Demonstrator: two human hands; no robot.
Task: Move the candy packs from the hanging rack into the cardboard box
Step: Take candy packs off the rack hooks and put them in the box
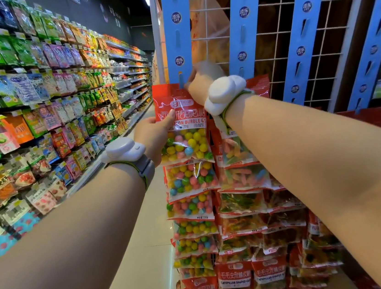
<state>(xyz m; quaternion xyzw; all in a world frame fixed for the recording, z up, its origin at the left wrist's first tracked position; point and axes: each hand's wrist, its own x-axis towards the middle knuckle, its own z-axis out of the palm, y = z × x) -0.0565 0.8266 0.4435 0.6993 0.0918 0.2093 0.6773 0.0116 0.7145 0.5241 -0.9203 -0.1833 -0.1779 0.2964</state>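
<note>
both hands' fingers grasp one red-topped pack (182, 126) – bright gumballs showing through its window.

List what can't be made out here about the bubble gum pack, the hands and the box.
- Cardboard box: nowhere in the head view, so its place is unknown.
- Right hand fingertips: at the top of the bubble gum pack, turned away behind the hand; its grip on the hook can't be seen.
- Left hand fingers: behind the pack; only the thumb shows in front.
- Gummy pack label: covered by the right wrist.
</note>
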